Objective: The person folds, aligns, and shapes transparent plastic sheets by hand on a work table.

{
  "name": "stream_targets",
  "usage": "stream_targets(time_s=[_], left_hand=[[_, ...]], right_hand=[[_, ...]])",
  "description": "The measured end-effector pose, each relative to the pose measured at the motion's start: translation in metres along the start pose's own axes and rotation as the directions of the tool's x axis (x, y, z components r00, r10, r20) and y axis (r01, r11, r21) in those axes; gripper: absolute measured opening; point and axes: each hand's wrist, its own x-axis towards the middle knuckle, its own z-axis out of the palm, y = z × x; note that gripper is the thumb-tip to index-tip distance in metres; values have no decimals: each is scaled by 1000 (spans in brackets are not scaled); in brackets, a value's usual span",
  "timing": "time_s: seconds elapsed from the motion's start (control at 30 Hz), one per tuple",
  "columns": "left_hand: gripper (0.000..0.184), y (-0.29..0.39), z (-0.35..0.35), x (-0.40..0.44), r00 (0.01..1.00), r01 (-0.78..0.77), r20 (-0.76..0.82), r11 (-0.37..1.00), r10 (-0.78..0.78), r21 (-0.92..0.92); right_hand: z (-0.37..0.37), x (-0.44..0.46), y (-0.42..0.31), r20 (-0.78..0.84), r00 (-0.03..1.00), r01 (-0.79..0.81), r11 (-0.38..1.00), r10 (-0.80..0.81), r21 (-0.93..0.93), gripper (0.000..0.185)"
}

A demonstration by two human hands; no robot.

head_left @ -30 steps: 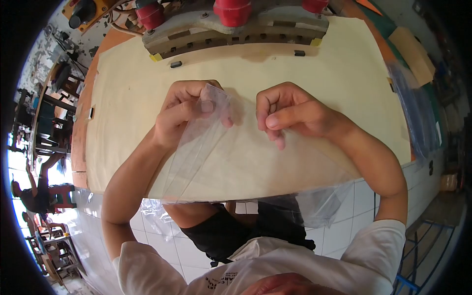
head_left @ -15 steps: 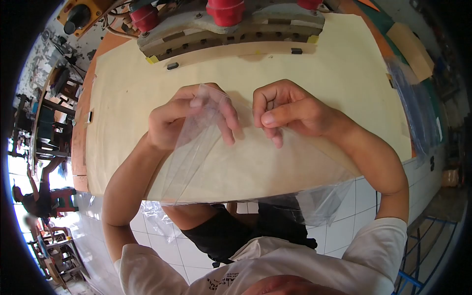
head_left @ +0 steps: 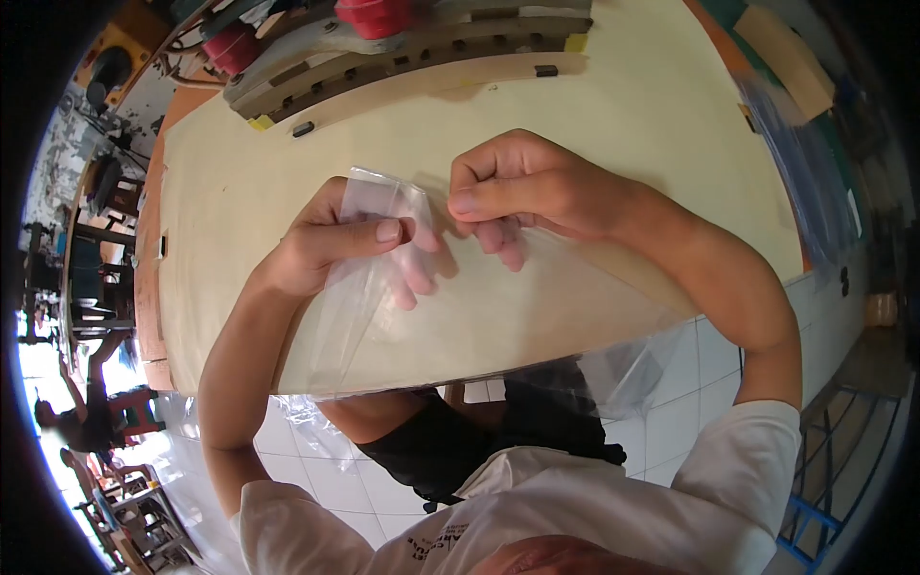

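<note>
While left fingers (head_left: 387, 231) hold it, clear film (head_left: 351, 309) shows creases.

the person's 2 hands (head_left: 331, 240) (head_left: 537, 192), 2 red fittings (head_left: 374, 13) (head_left: 230, 50), 2 small black blocks (head_left: 303, 129) (head_left: 545, 71) by the bar (head_left: 422, 50), 2 yellow corner patches (head_left: 261, 123) (head_left: 575, 43)

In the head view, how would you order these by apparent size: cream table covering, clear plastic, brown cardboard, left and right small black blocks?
1. Cream table covering
2. Clear plastic
3. Brown cardboard
4. Left black block and right black block: they look alike, so I do not rank them.
</note>
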Motion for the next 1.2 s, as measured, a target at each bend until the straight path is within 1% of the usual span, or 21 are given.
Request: stream_targets(time_s=[0.07,0.13,0.17,0.23,0.27,0.3,0.37,0.43,0.47,0.53,0.57,0.63,0.67,0.73,0.83,0.9,1.03,1.13,1.2], left_hand=[[31,0,-2,-1,1000,10,29,1000,-10,7],[29,3,0,-2,999,-48,-14,998,48,37],[28,-3,-3,-1,994,-107,1,993,107,-53],[29,-6,-11,-4,993,-113,6,991,114,-74],[29,-7,-14,-4,992,-127,9,987,129,-94],[29,-6,-8,-4,988,-148,-55,984,143,-100],[29,-5,-10,-4,989,-144,-42,985,140,-96],[29,-4,-13,-4,990,-142,-31,986,140,-87],[29,-6,-16,-3,987,-162,-34,982,159,-98],[28,-5,-18,-3,983,-182,-36,977,179,-109],[28,-4,-18,-2,982,-188,-35,978,185,-95],[28,-5,-19,-1,981,-193,-36,977,190,-87],[27,-4,-20,0,981,-194,-9,978,194,-73],[27,-7,-22,0,980,-197,14,978,198,-65],[27,-5,-23,0,982,-179,37,980,183,-83],[27,-4,-20,1,984,-176,0,974,178,-141],[27,-4,-17,1,981,-192,-36,974,189,-121],[27,-7,-19,0,983,-185,-38,974,182,-132],[28,-7,-20,-1,982,-184,-68,972,176,-144]], right_hand=[[-1,-2,1,-8,1000,-13,1000,13,-7,23],[-5,-3,1,104,995,-4,1000,3,7,25],[-6,-4,0,99,995,-2,1000,1,12,25],[-8,-6,-2,173,984,-37,999,36,2,24],[-8,-7,-3,172,985,-38,999,36,7,24],[-8,-9,-6,190,981,-47,999,50,-20,25],[-12,-11,-9,205,977,-52,998,60,-47,25],[-20,-15,-14,303,949,-31,982,86,-184,26],[-24,-17,-18,303,949,-27,982,83,-186,26],[-30,-21,-28,462,854,-74,935,239,-347,25],[-30,-22,-32,461,854,-74,934,240,-349,25],[-29,-24,-38,442,800,-143,845,406,-515,23],[-29,-24,-39,444,796,-149,845,411,-514,23],[-28,-25,-40,413,783,-154,789,465,-595,23],[-31,-27,-44,381,803,-172,790,459,-589,22],[-36,-29,-47,363,817,-172,791,447,-587,21],[-45,-30,-47,316,859,-182,817,403,-547,21],[-48,-29,-44,329,858,-170,823,395,-542,21],[-48,-31,-45,321,862,-181,829,393,-529,21]])
